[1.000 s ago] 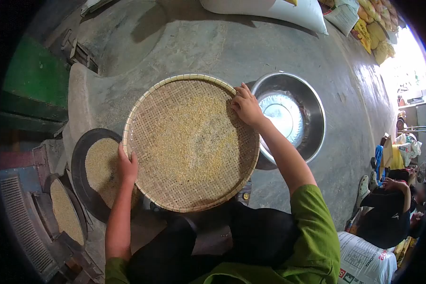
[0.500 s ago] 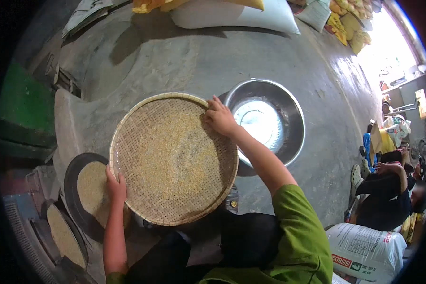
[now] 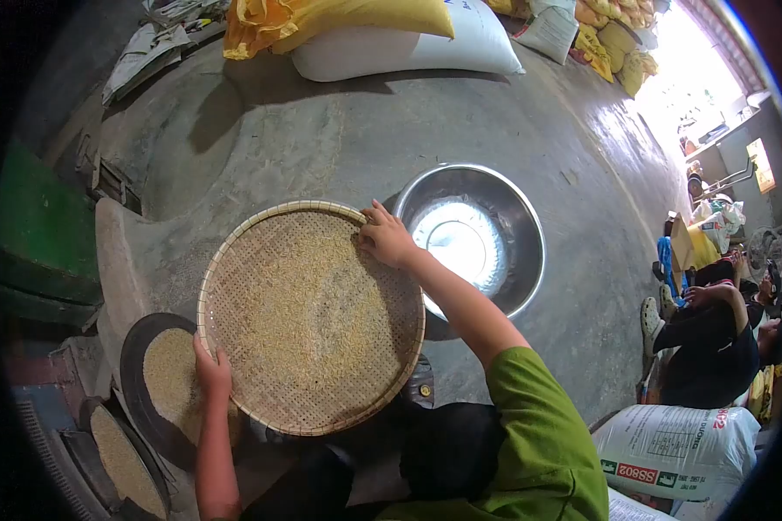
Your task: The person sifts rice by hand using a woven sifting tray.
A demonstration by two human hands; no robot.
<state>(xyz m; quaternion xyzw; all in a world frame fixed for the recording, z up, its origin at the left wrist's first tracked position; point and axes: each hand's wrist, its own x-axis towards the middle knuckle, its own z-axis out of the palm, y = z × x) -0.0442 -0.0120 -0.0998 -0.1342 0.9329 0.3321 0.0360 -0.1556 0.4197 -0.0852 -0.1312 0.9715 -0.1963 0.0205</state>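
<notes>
A round woven bamboo sieve (image 3: 398, 334) is held over my lap, with a thin layer of yellowish grain (image 3: 300, 286) spread across its mesh. My left hand (image 3: 213, 372) grips the rim at the lower left, thumb on the inner side. At the upper right, my right hand (image 3: 386, 236) is closed over the rim, its fingers reaching onto the weave. A shiny steel basin (image 3: 526, 252) stands on the floor just beyond my right forearm. Beside my left forearm lies a dark round pan (image 3: 134, 369) of similar grain, partly covered by the arm.
Another dark container with grain (image 3: 124, 456) sits at the lower left. White (image 3: 400, 56) and yellow sacks (image 3: 356, 19) lie at the far side. A printed white sack (image 3: 682, 443) is at lower right, near a seated person (image 3: 708, 356). A green object (image 3: 48, 230) stands left.
The whole view has shifted, so the sacks, basin and sieve all sit lower and slightly further left in the picture. Both hands keep the same hold on the sieve.
</notes>
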